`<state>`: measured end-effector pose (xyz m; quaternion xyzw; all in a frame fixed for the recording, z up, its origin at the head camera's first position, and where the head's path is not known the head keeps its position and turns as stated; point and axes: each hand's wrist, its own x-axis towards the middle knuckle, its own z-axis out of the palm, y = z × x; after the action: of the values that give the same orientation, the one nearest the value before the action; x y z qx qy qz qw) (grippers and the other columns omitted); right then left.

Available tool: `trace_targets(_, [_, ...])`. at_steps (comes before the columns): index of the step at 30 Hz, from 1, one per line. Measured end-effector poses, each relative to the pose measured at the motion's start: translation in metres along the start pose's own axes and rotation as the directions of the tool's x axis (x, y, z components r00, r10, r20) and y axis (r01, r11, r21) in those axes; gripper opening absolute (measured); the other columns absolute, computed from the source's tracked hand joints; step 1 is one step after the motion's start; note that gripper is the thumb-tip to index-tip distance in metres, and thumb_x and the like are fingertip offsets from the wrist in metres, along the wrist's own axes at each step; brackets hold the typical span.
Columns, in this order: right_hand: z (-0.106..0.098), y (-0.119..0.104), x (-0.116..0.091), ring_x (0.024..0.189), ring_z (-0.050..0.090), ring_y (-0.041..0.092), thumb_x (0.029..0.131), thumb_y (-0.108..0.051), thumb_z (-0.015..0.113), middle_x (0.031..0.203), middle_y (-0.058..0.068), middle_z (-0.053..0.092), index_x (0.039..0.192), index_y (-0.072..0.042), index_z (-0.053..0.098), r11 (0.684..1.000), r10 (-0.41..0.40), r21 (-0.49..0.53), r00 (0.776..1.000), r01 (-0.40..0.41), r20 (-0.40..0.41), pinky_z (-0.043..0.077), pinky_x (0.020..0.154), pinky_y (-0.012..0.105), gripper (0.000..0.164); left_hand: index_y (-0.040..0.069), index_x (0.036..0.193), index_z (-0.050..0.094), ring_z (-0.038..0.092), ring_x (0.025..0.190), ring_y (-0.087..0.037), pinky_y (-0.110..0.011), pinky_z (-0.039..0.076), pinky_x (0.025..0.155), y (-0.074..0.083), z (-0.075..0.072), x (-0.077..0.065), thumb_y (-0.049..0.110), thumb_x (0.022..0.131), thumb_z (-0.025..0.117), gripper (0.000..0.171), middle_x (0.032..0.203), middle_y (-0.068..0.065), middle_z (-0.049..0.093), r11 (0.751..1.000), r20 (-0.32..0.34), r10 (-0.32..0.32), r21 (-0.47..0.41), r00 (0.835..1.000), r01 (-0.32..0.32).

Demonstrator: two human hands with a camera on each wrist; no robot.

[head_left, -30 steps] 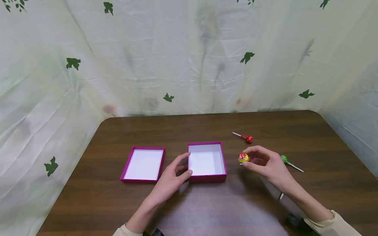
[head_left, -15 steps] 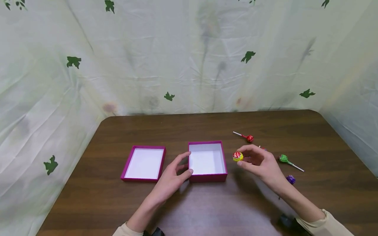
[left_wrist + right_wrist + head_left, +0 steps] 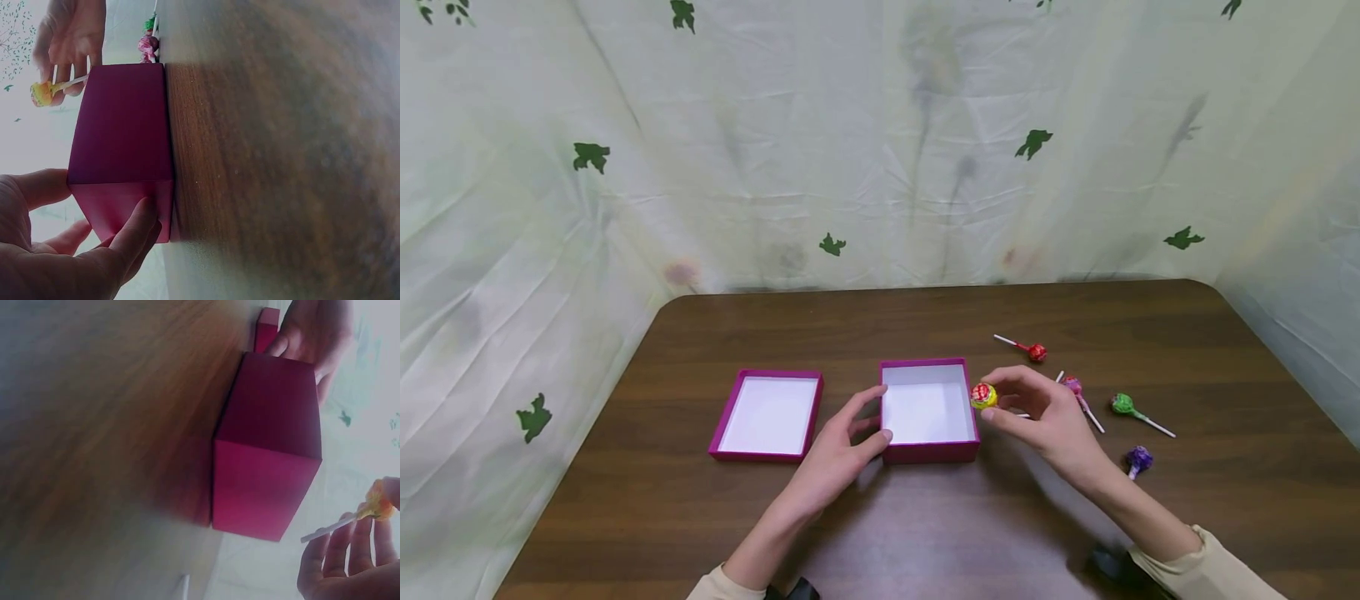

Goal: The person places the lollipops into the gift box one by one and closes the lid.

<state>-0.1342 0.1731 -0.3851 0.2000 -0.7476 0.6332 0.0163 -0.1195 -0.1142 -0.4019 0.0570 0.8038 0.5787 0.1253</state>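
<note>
A magenta box (image 3: 930, 450) with a white inside stands open-topped at the middle of the table. My left hand (image 3: 838, 454) rests against its left side, fingers spread and touching the wall, as the left wrist view (image 3: 128, 250) also shows. Beyond the box's right edge, my right hand (image 3: 1037, 417) pinches a lollipop (image 3: 983, 396) in a yellow and red wrapper between thumb and fingers. Its white stick (image 3: 328, 529) points back under the fingers, and the candy end is at about the height of the box rim, just right of it.
The box lid (image 3: 767, 414) lies inside-up to the left. On the right lie a red lollipop (image 3: 1037, 352), a pink one (image 3: 1072, 384), a green one (image 3: 1123, 404) and a purple one (image 3: 1138, 458). A patterned curtain (image 3: 880, 167) hangs behind the table (image 3: 895, 533).
My right hand has moved left with the yellow lollipop, from well right of the box to beside its right edge. The pink and purple lollipops have come into view. My left hand stays put.
</note>
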Motion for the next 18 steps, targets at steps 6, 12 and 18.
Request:
trace_targets(6, [0.011, -0.005, 0.009, 0.098, 0.061, 0.025, 0.084, -0.005, 0.077, 0.104, 0.009, 0.067, 0.114, -0.012, 0.065, 0.999, -0.036, 0.009, 0.999, 0.036, 0.016, 0.051, 0.087, 0.03, 0.033, 0.027, 0.146, 0.045, 0.048, 0.129, -0.035, -0.055, 0.046, 0.096, 0.0, 0.0, -0.001, 0.025, 0.094, 0.066, 0.056, 0.151, -0.004, 0.04, 1.0, -0.002, -0.004, 0.0, 1.0, 0.004])
trace_targets(12, [0.021, -0.009, 0.018, 0.098, 0.06, 0.024, 0.085, -0.008, 0.078, 0.103, 0.004, 0.069, 0.113, -0.016, 0.066, 0.999, -0.053, -0.011, 0.998, 0.053, 0.041, 0.05, 0.09, 0.035, 0.032, 0.027, 0.146, 0.044, 0.049, 0.129, -0.036, -0.055, 0.047, 0.095, 0.0, 0.0, 0.0, 0.026, 0.093, 0.066, 0.057, 0.151, -0.005, 0.04, 1.0, -0.006, -0.009, 0.009, 1.0, 0.009])
trace_targets(18, [0.031, -0.011, 0.028, 0.1, 0.059, 0.021, 0.085, -0.012, 0.078, 0.104, 0.002, 0.067, 0.116, -0.011, 0.065, 0.998, -0.057, -0.03, 0.997, 0.059, 0.06, 0.05, 0.089, 0.037, 0.033, 0.027, 0.145, 0.043, 0.048, 0.13, -0.035, -0.054, 0.047, 0.096, 0.002, 0.0, -0.001, 0.026, 0.093, 0.067, 0.057, 0.151, -0.004, 0.039, 1.0, -0.001, -0.027, 0.006, 1.0, 0.027])
